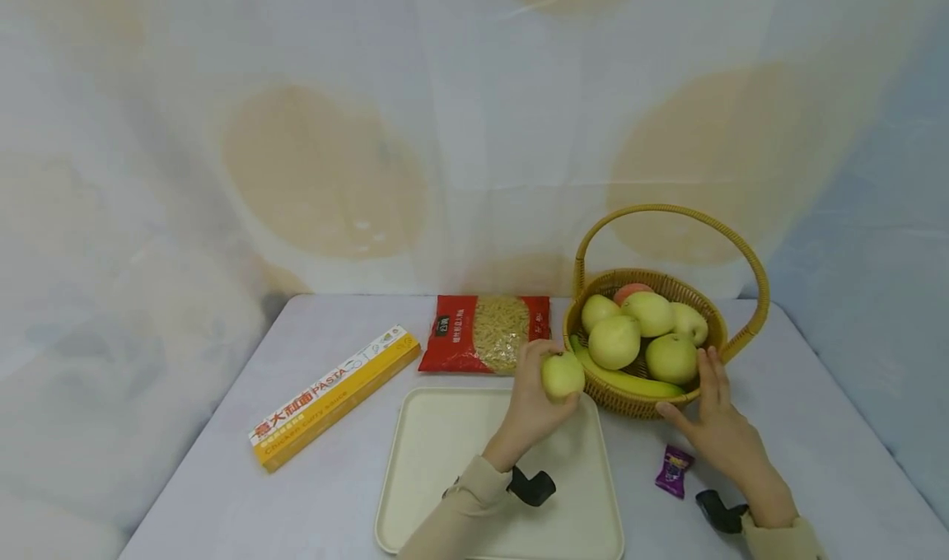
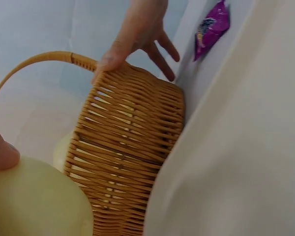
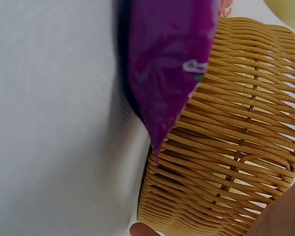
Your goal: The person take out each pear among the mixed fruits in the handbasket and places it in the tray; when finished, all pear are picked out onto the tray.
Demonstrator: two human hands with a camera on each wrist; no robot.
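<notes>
The yellow-and-white box (image 1: 337, 399) at the tray's (image 1: 445, 461) ten o'clock reads "意大利面 PASTA" and "Chicken curry sauce", while the print on the red bag (image 1: 489, 335) at twelve and purple wrapper (image 1: 675, 471) at three is too small to read surely.

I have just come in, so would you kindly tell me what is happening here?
A person's left hand holds a round, pale-green fruit above the cream, rectangular tray, close to the round, brown wicker basket. Their right hand touches the basket. More fruit sits inside, and a small, shiny purple packet lies nearby.
</notes>
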